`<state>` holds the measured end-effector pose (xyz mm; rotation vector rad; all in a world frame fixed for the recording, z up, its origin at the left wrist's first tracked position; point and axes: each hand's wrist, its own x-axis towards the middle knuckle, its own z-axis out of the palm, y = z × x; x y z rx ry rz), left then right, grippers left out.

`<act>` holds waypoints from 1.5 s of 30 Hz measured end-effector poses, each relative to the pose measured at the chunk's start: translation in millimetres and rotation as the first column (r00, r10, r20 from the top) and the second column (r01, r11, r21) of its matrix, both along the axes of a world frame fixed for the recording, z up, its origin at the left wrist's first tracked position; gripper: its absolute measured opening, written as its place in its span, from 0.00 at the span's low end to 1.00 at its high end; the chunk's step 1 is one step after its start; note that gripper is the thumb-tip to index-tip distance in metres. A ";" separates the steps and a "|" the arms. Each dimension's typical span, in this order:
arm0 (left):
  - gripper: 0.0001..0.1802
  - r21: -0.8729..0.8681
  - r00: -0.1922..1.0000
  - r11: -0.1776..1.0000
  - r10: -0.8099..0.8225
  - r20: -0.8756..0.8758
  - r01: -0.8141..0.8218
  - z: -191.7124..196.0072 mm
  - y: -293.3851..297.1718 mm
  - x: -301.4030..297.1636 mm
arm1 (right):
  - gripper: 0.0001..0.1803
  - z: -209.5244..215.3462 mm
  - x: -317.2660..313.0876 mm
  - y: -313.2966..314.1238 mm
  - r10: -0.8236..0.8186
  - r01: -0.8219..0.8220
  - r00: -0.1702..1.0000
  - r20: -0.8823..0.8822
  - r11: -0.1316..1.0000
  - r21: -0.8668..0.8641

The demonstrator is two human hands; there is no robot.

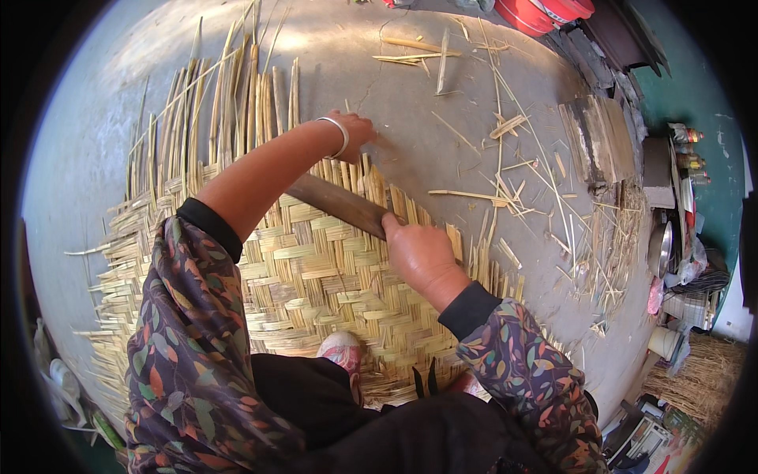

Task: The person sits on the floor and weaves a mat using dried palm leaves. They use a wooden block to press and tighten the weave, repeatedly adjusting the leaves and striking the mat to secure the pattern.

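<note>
Two hands work on a woven straw mat spread over the concrete floor. Right hand grips one end of a dark wooden bar lying across the weave; left hand presses closed fingers at the mat's far edge, beside loose upright strips.

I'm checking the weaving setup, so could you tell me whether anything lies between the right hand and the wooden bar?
Nothing visible does: the right hand already grips the wooden bar, which lies across the woven mat.
</note>
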<state>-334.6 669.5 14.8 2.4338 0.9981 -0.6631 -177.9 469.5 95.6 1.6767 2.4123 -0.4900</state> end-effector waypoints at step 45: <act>0.23 0.301 0.994 0.948 -0.080 -0.079 0.100 1.3 18.0 -12.7 | 0.10 7.9 21.4 11.3 -0.079 0.078 0.996 0.046 0.997 0.030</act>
